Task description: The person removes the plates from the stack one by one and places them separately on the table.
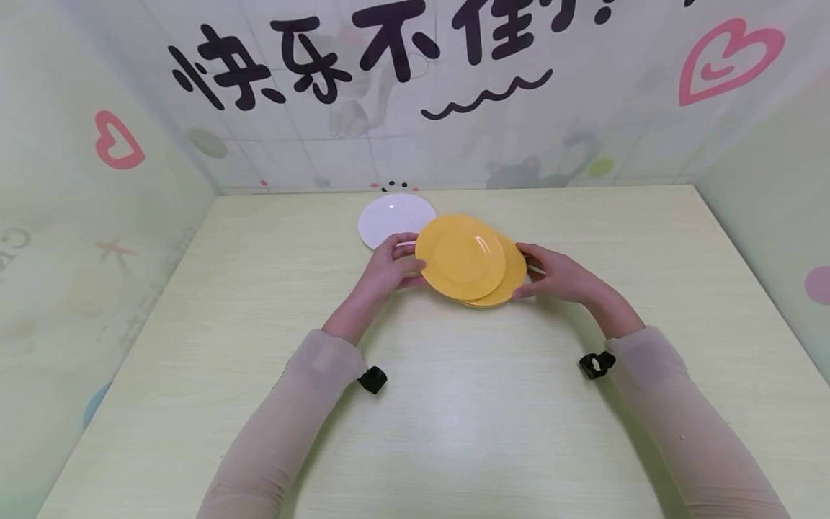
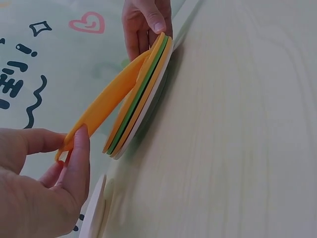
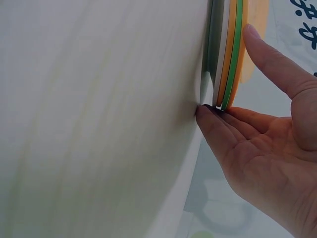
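While the left hand pinched the top yellow plate, left edge tilted up, the right hand held the rim of the plate stack on the table; white plate lay behind, left.

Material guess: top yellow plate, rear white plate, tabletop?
Top yellow plate: likely plastic or melamine, glossy; smooth even colour, bright highlight.
Rear white plate: same guess, glossy, small highlight; ceramic possible.
Tabletop: probably wood or wood-look laminate, satin; faint grain streaks, soft glare.
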A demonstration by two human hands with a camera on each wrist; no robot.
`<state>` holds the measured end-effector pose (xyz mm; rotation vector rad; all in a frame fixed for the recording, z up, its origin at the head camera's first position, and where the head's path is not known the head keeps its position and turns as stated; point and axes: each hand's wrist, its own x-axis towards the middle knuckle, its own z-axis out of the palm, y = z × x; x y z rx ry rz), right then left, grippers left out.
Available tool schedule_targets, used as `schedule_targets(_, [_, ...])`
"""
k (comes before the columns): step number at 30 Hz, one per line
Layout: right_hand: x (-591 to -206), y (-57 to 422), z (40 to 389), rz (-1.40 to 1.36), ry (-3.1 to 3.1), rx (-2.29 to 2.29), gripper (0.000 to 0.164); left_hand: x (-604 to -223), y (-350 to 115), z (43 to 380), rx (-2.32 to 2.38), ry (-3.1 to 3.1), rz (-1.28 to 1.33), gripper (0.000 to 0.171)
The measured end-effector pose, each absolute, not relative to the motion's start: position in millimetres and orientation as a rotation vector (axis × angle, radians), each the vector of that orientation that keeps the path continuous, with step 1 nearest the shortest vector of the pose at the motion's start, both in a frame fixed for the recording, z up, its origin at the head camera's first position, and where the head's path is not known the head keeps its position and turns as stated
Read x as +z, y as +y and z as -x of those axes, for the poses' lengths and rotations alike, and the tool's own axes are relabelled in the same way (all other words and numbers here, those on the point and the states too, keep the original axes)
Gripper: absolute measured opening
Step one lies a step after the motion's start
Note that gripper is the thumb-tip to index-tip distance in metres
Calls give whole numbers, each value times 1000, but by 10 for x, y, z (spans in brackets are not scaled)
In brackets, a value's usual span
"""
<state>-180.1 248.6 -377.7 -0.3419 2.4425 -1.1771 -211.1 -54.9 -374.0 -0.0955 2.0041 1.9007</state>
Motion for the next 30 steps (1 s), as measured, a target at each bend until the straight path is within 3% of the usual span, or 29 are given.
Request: schedule_targets(30, [-3779,2485,1802,333,2446,-1165,94,-3593,-929,2254,1998,2010,197,58])
